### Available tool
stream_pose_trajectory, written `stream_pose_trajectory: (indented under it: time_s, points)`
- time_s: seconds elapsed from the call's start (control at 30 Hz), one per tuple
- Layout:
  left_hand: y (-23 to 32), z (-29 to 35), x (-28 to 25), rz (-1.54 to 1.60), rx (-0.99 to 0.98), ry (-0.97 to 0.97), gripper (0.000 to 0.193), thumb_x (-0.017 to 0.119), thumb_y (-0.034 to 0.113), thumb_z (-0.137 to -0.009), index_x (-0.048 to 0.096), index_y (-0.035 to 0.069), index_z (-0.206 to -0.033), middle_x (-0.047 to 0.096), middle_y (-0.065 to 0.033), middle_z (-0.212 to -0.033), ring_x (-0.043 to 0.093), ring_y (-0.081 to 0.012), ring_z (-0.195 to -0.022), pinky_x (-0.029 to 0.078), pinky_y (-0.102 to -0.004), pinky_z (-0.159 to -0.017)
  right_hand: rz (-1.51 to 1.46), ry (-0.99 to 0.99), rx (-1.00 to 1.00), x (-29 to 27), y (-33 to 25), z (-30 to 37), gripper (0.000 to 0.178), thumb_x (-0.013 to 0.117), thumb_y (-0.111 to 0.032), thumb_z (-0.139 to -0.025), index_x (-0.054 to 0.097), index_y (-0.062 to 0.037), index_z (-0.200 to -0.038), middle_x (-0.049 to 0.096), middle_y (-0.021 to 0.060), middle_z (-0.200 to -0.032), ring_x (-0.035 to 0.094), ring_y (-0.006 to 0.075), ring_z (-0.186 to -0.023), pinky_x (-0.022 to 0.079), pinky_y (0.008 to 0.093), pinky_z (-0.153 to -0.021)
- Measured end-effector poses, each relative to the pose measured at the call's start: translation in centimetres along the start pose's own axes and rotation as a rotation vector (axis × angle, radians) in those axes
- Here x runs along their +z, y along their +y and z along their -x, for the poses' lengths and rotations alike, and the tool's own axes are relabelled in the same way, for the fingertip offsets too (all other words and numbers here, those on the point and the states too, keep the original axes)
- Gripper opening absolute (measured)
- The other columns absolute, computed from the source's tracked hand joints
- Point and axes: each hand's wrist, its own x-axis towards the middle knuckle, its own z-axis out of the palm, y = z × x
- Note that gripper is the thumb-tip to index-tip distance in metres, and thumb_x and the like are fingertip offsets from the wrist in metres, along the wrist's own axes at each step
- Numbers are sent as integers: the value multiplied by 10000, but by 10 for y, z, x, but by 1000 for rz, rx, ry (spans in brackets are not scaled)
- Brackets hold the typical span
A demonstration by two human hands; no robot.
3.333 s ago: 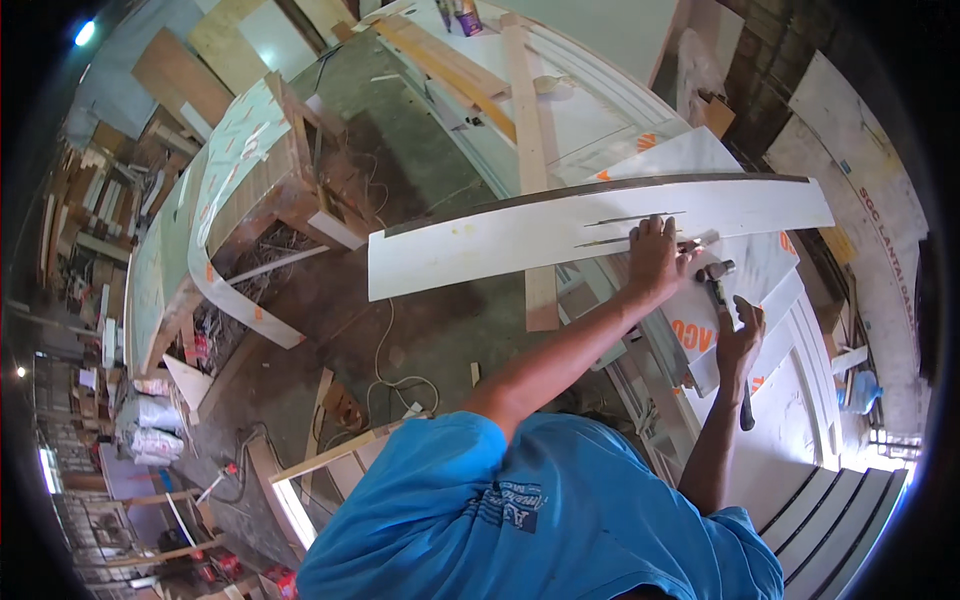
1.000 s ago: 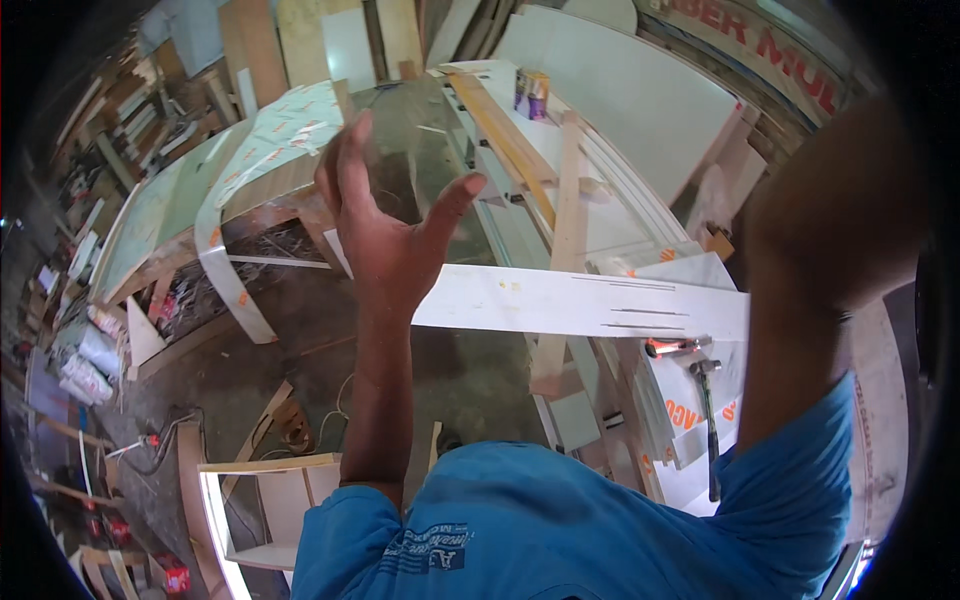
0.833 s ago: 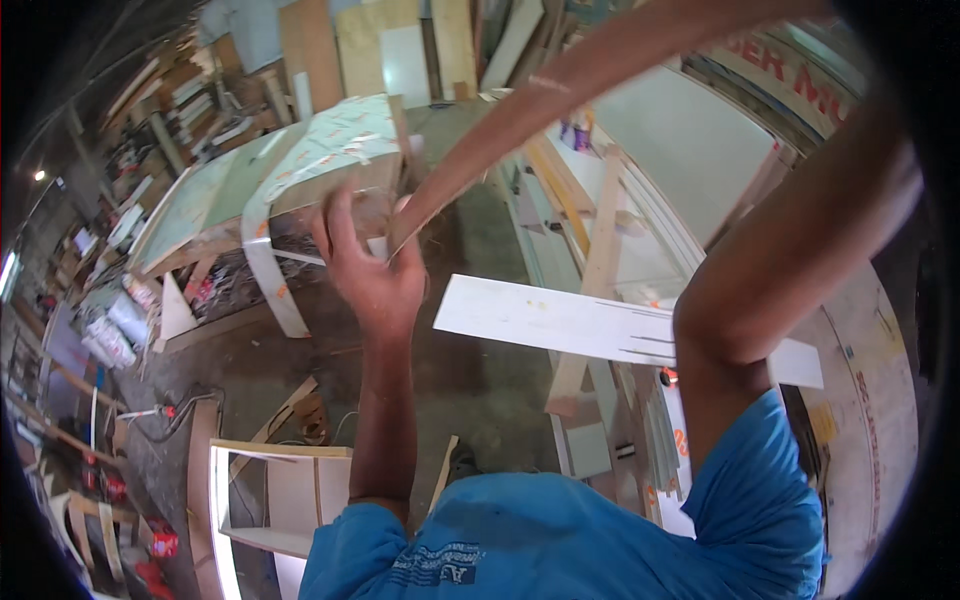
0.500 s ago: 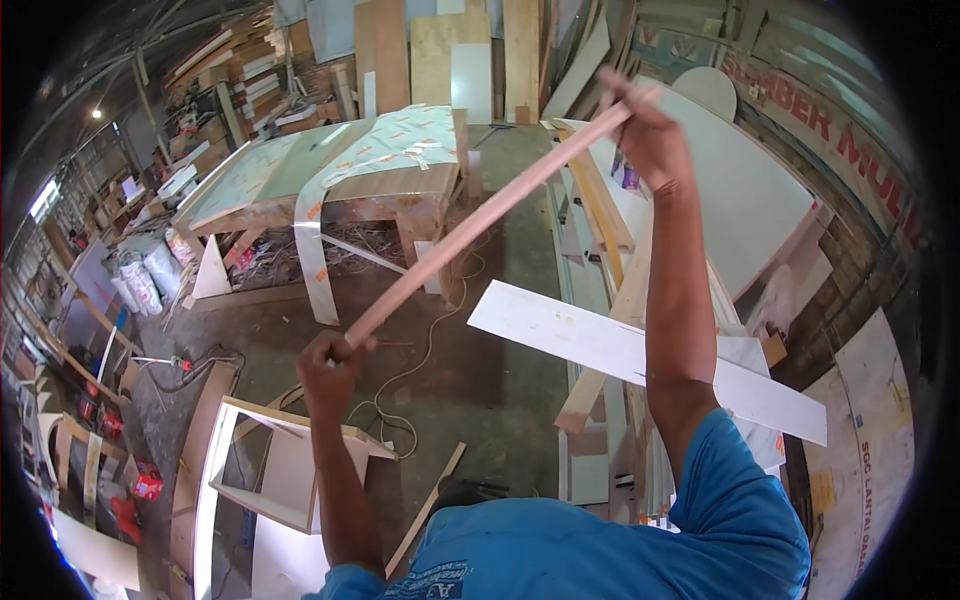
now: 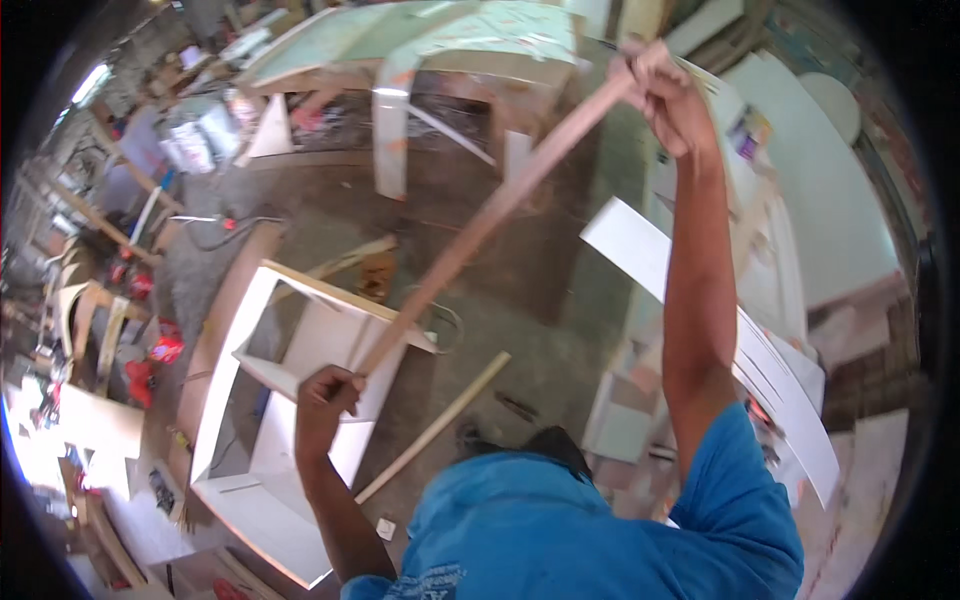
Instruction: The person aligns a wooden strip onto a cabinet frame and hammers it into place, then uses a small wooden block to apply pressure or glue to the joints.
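A long, narrow wooden strip (image 5: 490,215) slants across the middle of the head view, held up by both of my hands. My left hand (image 5: 328,398) is closed round its lower, near end. At the upper, far end my right hand (image 5: 660,92) grips it with bent fingers. Below and behind the left hand stands a white-panelled cabinet frame (image 5: 232,350) with an inner shelf. Under my right forearm a long white board (image 5: 630,240) lies across other boards; the arm hides part of it.
A workbench (image 5: 450,90) with a patterned sheet hanging off its front stands at the far side. A loose wooden stick (image 5: 440,420) lies on the floor near my body. Large white panels (image 5: 820,190) lean at the right. Red objects and scrap wood (image 5: 100,310) crowd the left.
My view has swung left and down, so the workbench sits higher and the cabinet frame shows more fully. Both hands still hold the strip, which now slants more steeply.
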Motion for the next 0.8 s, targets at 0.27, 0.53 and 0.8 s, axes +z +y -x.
stream_pose_trajectory:
  time_s: [0.27, 0.53, 0.8]
  points:
    - [-4, 30, -76, -110, 55, 259, 130, 759, 120, -868, 707, 4, -848, 601, 11, -645, 499, -45, -535, 388, -215, -484, -35, -158, 240, 130, 54, -14, 299, 605, -107, -967, 615, 44, -1225, 668, 141, -1184, 673, 238, -1055, 604, 360, -864]
    - [-17, 65, -61, -261, -12, 564, 227, 772, 198, -861, 686, -2, -800, 578, 7, -623, 493, -54, -518, 381, -232, -468, -75, -190, 272, 169, 101, -47, 266, 682, -102, -926, 660, 52, -1143, 704, 136, -1059, 704, 227, -921, 621, 339, -799]
    - [-58, 106, -28, -450, -161, 757, 290, 771, 228, -859, 668, -24, -761, 603, -44, -607, 539, -96, -527, 425, -285, -482, -128, -332, 356, 187, 173, -46, 233, 683, -91, -917, 666, 30, -1115, 691, 101, -1015, 697, 200, -903, 618, 323, -774]
